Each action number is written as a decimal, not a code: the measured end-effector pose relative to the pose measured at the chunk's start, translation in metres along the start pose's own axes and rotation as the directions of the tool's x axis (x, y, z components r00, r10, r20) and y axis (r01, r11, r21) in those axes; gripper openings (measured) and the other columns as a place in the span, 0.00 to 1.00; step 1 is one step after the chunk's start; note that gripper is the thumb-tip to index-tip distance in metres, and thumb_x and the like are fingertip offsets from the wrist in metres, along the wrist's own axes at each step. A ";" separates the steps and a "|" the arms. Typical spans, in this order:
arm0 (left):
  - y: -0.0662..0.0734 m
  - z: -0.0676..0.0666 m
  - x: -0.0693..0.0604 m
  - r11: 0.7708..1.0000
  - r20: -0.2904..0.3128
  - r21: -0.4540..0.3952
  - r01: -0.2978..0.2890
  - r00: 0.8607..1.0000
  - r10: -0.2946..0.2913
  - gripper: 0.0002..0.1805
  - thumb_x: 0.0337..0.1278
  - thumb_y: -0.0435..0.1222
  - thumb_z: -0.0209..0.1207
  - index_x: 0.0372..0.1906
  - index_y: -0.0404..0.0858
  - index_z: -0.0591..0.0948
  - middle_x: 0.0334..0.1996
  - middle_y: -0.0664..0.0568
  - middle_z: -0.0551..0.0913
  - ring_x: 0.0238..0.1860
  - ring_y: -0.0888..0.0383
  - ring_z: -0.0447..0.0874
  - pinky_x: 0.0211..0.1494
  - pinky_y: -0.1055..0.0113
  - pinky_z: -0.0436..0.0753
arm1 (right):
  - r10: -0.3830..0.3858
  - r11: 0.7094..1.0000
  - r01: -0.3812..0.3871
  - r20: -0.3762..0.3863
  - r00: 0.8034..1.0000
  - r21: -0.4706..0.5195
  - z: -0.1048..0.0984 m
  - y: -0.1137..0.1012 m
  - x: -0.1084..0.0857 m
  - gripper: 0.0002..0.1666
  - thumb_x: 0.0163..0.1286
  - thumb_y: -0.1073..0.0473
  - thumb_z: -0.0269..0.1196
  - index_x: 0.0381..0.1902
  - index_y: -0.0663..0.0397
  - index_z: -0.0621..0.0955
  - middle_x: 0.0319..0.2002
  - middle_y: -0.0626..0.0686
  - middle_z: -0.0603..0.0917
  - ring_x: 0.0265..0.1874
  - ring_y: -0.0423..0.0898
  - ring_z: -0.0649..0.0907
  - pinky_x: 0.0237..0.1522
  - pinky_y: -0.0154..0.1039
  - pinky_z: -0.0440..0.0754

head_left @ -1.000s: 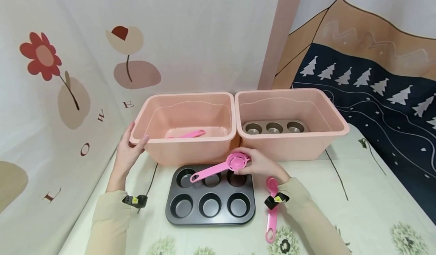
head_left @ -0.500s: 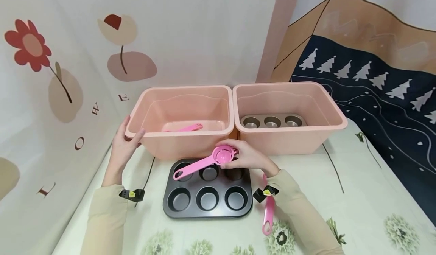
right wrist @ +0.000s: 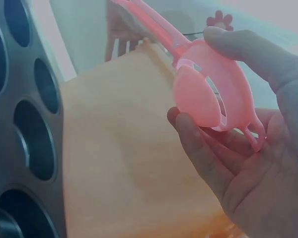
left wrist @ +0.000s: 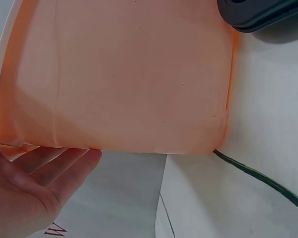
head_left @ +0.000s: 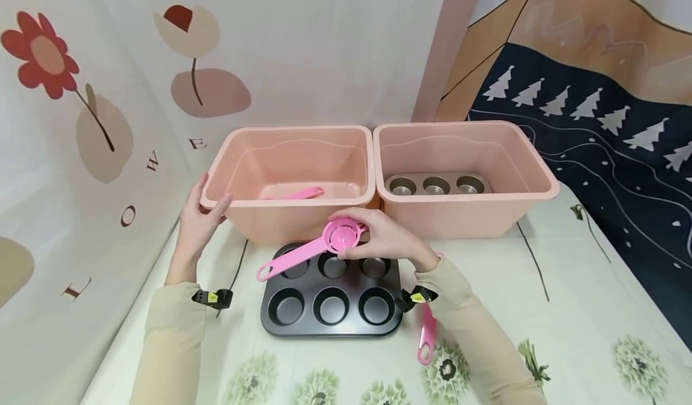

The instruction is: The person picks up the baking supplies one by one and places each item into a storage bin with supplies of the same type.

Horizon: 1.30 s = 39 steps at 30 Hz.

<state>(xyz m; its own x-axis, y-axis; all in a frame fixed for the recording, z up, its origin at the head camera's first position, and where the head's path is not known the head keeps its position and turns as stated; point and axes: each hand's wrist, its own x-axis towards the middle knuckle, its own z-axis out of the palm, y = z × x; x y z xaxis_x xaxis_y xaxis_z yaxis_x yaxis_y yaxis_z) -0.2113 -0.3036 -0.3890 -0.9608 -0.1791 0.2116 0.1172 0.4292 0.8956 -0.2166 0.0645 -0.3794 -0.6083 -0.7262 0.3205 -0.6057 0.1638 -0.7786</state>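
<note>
My right hand (head_left: 389, 237) holds a pink egg separator (head_left: 294, 258) by its round cup end, thumb on one side and fingers on the other. The separator's long handle points left over the back row of a dark six-cup-style muffin tin (head_left: 353, 328) on the table. My left hand (head_left: 197, 225) grips the near left corner of the left pink bin (head_left: 292, 220), thumb over the rim; the left wrist view shows fingers along its side wall (left wrist: 139, 89). Partly hidden under my right wrist lies another pink utensil (head_left: 427, 336), its handle showing.
Inside the left bin lies a pink utensil (head_left: 306, 193), partly hidden by the front wall. Beside it stands a second pink bin (head_left: 465, 216) holding a bronze muffin tin (head_left: 447, 184). Printed cloth (head_left: 324, 50) hangs close behind and to the left.
My right hand has moved left with the egg separator, across the dark muffin tin's back row. My left hand keeps its hold on the bin's corner. The head view has shifted slightly.
</note>
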 end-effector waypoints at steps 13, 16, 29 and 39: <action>-0.004 0.002 0.000 0.998 0.011 -0.062 0.025 1.000 -0.025 0.43 0.67 0.45 0.56 0.78 0.46 0.47 0.67 0.33 0.61 0.48 0.63 0.74 0.44 0.77 0.79 | -0.038 0.998 0.037 -0.012 0.999 -0.045 -0.011 -0.014 0.010 0.35 0.52 0.59 0.75 0.59 0.56 0.78 0.54 0.47 0.79 0.51 0.41 0.75 0.53 0.37 0.75; -0.005 0.002 -0.001 0.999 0.004 -0.043 0.020 1.000 -0.020 0.42 0.67 0.45 0.56 0.78 0.46 0.47 0.65 0.32 0.63 0.45 0.65 0.74 0.44 0.77 0.79 | -0.064 0.997 0.063 -0.011 0.998 -0.048 -0.015 -0.015 0.013 0.35 0.52 0.59 0.75 0.59 0.56 0.77 0.56 0.48 0.78 0.52 0.41 0.75 0.53 0.37 0.75; -0.007 0.003 -0.002 0.999 -0.001 -0.053 0.014 1.000 -0.014 0.42 0.66 0.45 0.56 0.78 0.45 0.48 0.63 0.32 0.64 0.41 0.67 0.75 0.44 0.76 0.80 | 0.016 1.000 -0.016 -0.030 0.999 0.012 -0.030 -0.021 0.029 0.35 0.55 0.62 0.73 0.61 0.57 0.75 0.49 0.50 0.81 0.47 0.43 0.78 0.52 0.39 0.75; -0.004 0.003 0.001 0.996 -0.020 -0.094 0.006 1.000 -0.008 0.42 0.66 0.43 0.57 0.77 0.44 0.49 0.63 0.31 0.64 0.41 0.68 0.76 0.41 0.78 0.79 | 0.011 0.998 -0.010 -0.019 1.000 0.057 -0.047 -0.024 0.054 0.33 0.56 0.60 0.72 0.60 0.58 0.76 0.49 0.48 0.80 0.47 0.42 0.77 0.48 0.38 0.77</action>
<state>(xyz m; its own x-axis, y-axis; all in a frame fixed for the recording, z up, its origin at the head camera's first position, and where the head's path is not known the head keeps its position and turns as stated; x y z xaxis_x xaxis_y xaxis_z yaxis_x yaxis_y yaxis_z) -0.2139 -0.3028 -0.3934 -0.9566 -0.2001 0.2120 0.1344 0.3427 0.9298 -0.2590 0.0525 -0.3175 -0.6245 -0.7116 0.3219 -0.5694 0.1327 -0.8113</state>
